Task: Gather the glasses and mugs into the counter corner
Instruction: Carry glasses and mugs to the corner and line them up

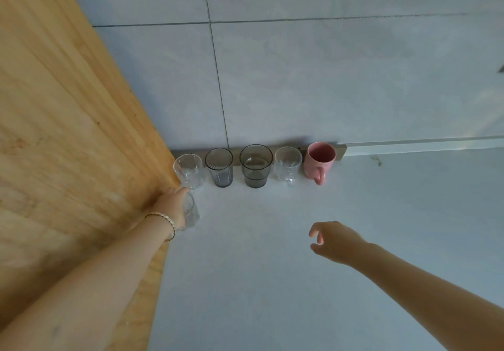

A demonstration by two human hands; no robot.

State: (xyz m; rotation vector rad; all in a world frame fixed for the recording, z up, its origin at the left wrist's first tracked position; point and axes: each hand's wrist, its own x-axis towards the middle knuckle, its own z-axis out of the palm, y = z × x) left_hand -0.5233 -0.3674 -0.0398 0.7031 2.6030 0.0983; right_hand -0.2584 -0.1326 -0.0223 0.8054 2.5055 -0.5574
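Observation:
Along the back wall stand a clear glass [188, 171], a ribbed grey glass [219, 167], a wider smoky glass [256, 166], a clear glass mug [287, 166] and a pink mug [319, 161] with its handle toward me. My left hand [172, 206] is shut on another clear glass [191, 213], which stands on the white counter [272, 268] just in front of the first clear glass, against the wooden panel. My right hand [334, 241] hovers over the counter with its fingers apart and nothing in it.
A tall wooden panel [68, 132] forms the left side of the corner. Grey wall tiles [327, 77] rise behind the row. A white ledge [422, 146] runs along the wall to the right of the pink mug.

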